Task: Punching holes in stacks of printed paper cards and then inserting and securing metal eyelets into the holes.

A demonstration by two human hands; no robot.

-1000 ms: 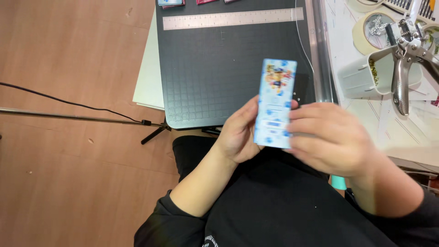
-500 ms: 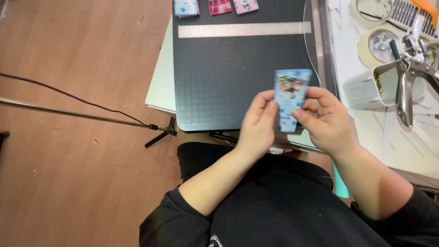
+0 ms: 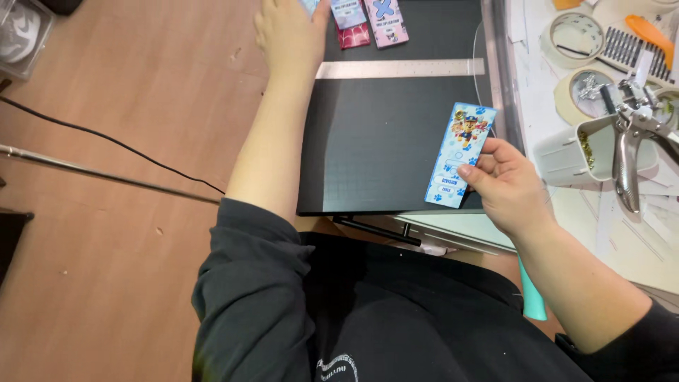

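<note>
My right hand [image 3: 506, 180] pinches the lower end of a long light-blue card [image 3: 460, 155] with a cartoon picture, held upright over the near right part of a black cutting mat [image 3: 382, 141]. My left hand [image 3: 286, 32] is stretched to the far edge of the mat, resting on or beside a blue card that it mostly hides. A red card [image 3: 351, 25] and a pink card [image 3: 385, 21] lie right next to that hand. A steel ruler [image 3: 399, 68] lies across the mat below them.
To the right, a white table holds tape rolls [image 3: 574, 42], a white cup [image 3: 590, 145] with a metal hole punch [image 3: 629, 163] in it, and an orange-handled comb-like tool [image 3: 636, 39]. A black cable [image 3: 106, 138] and a metal rod [image 3: 106, 177] cross the wooden floor at left.
My left hand let go of the blue card and reached far forward to the cards at the mat's top edge. My right hand alone now holds the card, moved slightly right.
</note>
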